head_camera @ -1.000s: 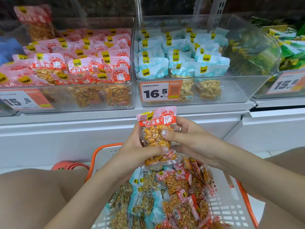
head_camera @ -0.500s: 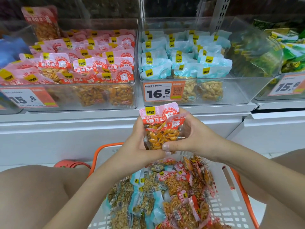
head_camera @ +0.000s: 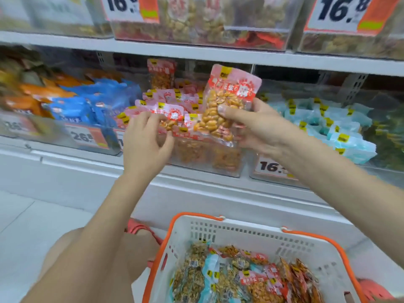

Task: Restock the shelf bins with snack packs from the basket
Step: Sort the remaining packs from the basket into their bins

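Snack pack (head_camera: 227, 106) is pinched by right hand (head_camera: 258, 130) over pink-pack bin (head_camera: 205, 162); left hand (head_camera: 145, 145), fingers loose, parts stock. Placement step; slot needed next.

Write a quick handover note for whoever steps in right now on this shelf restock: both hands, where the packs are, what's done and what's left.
Right hand: grips one pink snack pack, held upright over the pink-pack bin.
Left hand: fingers spread, touching the packs already at the front of that bin; it holds nothing.
Basket: on the floor below, holding a mix of pink, light blue and other packs.
Done: the pink-pack bin already looks fairly full, and the light blue bin to its right is stocked too.
Left: set the held pack into the pink-pack bin, then sort the remaining basket packs into their matching bins.
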